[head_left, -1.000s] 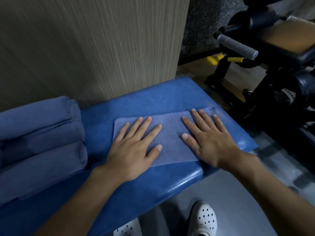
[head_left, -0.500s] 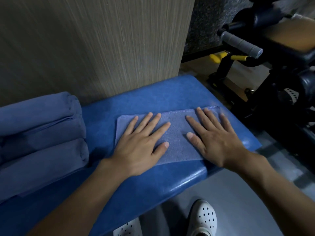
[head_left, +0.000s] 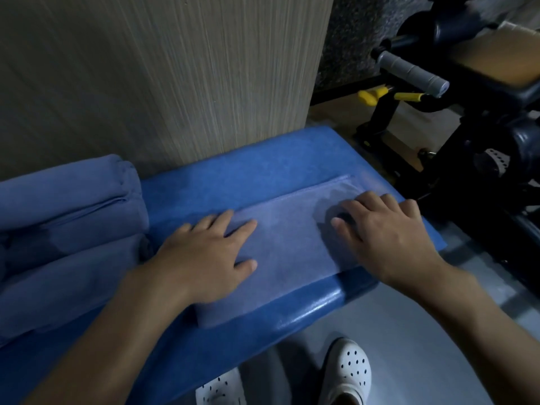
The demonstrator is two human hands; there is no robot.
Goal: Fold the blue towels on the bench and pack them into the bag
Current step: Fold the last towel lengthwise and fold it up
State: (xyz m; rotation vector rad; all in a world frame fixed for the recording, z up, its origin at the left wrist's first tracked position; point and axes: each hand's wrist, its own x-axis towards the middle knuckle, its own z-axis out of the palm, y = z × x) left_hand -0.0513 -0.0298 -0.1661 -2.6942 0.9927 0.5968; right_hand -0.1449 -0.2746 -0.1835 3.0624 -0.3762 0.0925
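My left hand (head_left: 201,252) lies flat, palm down, on the left part of the folded blue towel (head_left: 292,247), fingers straight and a little spread, the thumb out to the side; it presses on the cloth and grasps nothing. My right hand (head_left: 388,238) sits on the right end of the same towel, arched rather than flat, with the knuckles raised, the fingers bent down toward the far edge and the thumb pointing left across the cloth. That end is blurred and the fingertips are hidden behind the knuckles, so I cannot tell whether they pinch the fabric or only rest on it. The towel is a long, narrow rectangle lying across the padded blue bench (head_left: 248,171), its near long edge close to the bench's front rim and its right end close to the bench's right end. To my left, on the same bench, lies a stack of blue towels (head_left: 67,217), folded thick, just beside my left wrist. Behind the bench stands a wood-grain wall panel (head_left: 175,68). To the right, apart from the bench, is a black exercise machine (head_left: 482,141) with a grey handle (head_left: 412,71). My white clogs (head_left: 347,372) show below on the grey floor (head_left: 409,346).
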